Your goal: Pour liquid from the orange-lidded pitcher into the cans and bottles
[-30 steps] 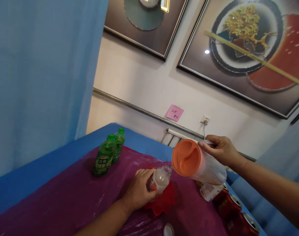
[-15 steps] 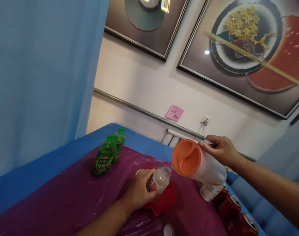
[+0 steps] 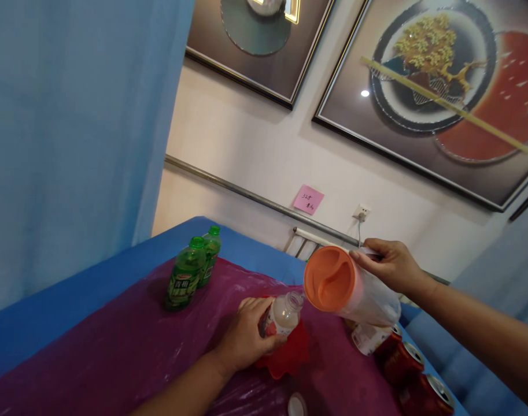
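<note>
My left hand (image 3: 248, 335) is wrapped round a clear plastic bottle (image 3: 285, 315) with a pink-and-white label and no cap on its mouth. It holds the bottle tilted a little to the right, over a red scallop-edged dish (image 3: 285, 361). My right hand (image 3: 387, 263) grips the handle of a clear pitcher (image 3: 374, 300) with an orange lid (image 3: 331, 278). The pitcher lies tipped on its side in the air, its lid facing left, close to the bottle's mouth. I cannot make out a stream between them.
Two green bottles (image 3: 186, 274) stand at the left on the purple plastic sheet (image 3: 129, 335). Several red cans (image 3: 426, 393) and a white-labelled container (image 3: 370, 338) stand at the right. A white cap (image 3: 296, 404) lies near the front. Behind run a wall rail (image 3: 246, 193) and a blue curtain (image 3: 73, 144).
Hardly anything differs. Both hands keep the bottle and the pitcher in nearly the same place; the view has shifted very slightly.
</note>
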`<state>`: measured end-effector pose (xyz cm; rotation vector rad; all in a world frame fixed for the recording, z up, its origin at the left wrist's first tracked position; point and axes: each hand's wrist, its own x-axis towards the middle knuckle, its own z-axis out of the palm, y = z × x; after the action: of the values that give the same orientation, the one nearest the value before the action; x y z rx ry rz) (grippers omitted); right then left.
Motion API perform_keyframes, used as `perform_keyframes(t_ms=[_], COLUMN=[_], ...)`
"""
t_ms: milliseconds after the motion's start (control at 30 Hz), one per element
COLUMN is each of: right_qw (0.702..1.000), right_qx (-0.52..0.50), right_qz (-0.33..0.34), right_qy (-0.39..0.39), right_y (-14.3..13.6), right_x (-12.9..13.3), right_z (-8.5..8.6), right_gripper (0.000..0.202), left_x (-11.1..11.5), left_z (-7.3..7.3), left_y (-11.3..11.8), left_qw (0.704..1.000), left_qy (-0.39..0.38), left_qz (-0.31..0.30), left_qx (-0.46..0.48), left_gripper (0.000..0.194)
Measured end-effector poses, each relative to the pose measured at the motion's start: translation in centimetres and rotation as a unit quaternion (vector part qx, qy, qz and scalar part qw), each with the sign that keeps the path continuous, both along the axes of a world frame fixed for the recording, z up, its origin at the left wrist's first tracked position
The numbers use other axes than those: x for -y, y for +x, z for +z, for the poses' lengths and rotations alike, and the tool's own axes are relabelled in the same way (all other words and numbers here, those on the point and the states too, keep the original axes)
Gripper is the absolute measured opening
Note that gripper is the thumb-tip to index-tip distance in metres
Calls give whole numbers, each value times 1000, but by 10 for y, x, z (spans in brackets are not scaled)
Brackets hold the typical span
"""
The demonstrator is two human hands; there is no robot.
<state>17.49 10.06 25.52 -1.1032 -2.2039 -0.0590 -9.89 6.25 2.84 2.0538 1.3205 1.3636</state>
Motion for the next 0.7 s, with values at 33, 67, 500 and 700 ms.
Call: perform_keyframes(t_ms=[33, 67, 500, 700], right_qw=[1000, 1000, 1000, 1000], right_qx=[0, 0, 1, -1], right_qz=[1, 1, 2, 1], right_qy=[2, 3, 5, 7], right_y=[0, 0, -2, -2], right_x=[0, 1, 2, 3], right_z=[0, 0, 1, 2], right_gripper=[54, 54, 54, 54], left_x=[0, 0, 1, 0], left_z=[0, 0, 2, 1], left_y=[0, 0, 0, 0], left_qw=[1000, 1000, 1000, 1000], left_qy=[1, 3, 5, 8], left_qz=[2, 4, 2, 7], left_qx=[1, 2, -2, -2], left_gripper=[59, 59, 53, 52])
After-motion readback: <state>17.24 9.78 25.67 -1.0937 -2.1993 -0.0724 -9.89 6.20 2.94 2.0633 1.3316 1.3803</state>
